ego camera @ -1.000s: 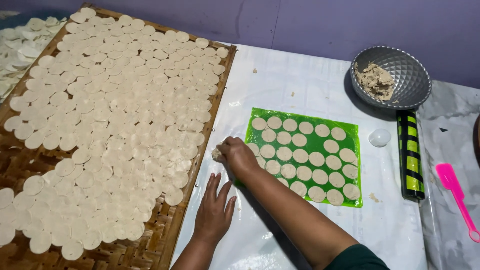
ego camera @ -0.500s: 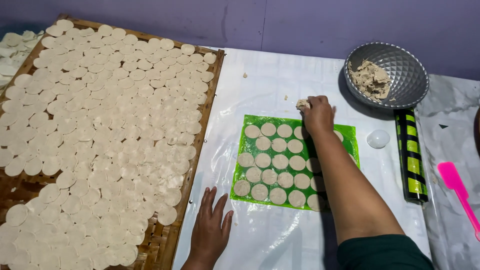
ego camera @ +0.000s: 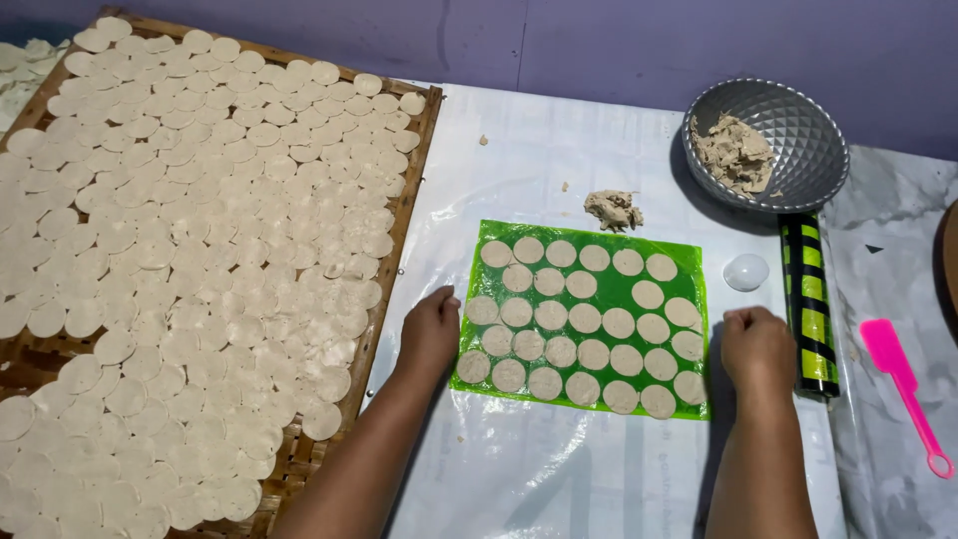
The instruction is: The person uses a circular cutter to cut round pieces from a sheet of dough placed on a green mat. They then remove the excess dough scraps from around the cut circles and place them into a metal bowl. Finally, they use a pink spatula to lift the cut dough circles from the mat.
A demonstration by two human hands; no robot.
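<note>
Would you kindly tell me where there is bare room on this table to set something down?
Bare patches: the white sheet below the green mat, between the forearms, and the strip above the mat, left of the dough lump. Crowded: the woven tray, covered in discs, and the right side with bowl, roller and pink spatula.

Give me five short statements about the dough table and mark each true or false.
1. Both hands grip the green sheet's side edges. True: left hand, right hand, green sheet.
2. The bowl is empty. False: it holds a lump of dough.
3. A pink spatula lies right of the striped roller. True.
4. The dough scrap lies on the sheet. False: it lies just beyond the far edge.
5. The woven tray holds square pieces. False: they are round discs.
</note>
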